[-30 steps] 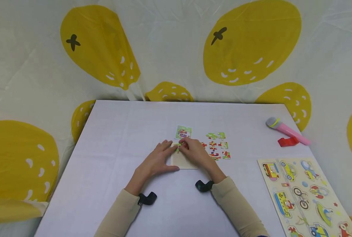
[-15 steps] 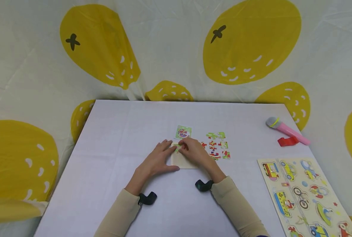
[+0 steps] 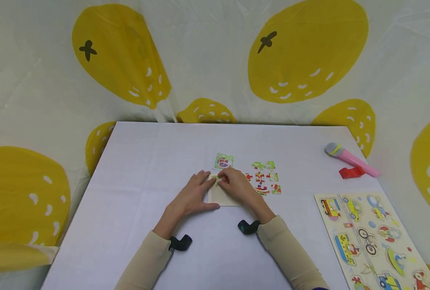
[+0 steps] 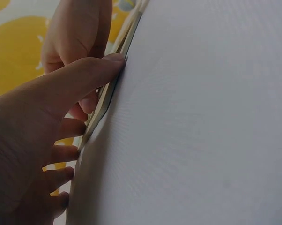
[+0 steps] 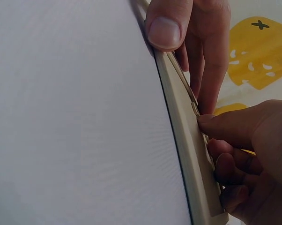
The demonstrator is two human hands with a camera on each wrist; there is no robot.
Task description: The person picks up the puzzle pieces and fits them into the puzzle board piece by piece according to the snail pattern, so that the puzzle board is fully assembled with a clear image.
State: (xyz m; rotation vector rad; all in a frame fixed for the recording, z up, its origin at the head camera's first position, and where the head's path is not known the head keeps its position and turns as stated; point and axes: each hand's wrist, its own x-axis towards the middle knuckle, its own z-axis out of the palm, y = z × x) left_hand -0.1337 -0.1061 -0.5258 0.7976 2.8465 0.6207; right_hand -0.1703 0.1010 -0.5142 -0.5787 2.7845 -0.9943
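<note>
- We see the left hand (image 3: pixel 192 195) at the left side of the pale wooden tray (image 3: pixel 220 198), its fingers spread apart, thumb against the near edge and index fingertip by the green puzzle piece.
- We see the right hand (image 3: pixel 235 185) come over the tray from the right, thumb and index pinching the green puzzle piece (image 3: pixel 216 177); the other fingers curl beneath.
- That piece is at the tray's far left corner; we cannot tell whether it lies flat.
- Just beyond the tray we find a small picture card (image 3: pixel 224 160).
- Right of the right hand, we see loose puzzle pieces (image 3: pixel 259 177) in rough rows on the white table (image 3: pixel 146 161).
- At the far right we notice a pink microphone (image 3: pixel 352 159) beside a red object (image 3: pixel 352 173); nearer lies a large picture board (image 3: pixel 367 215).
</note>
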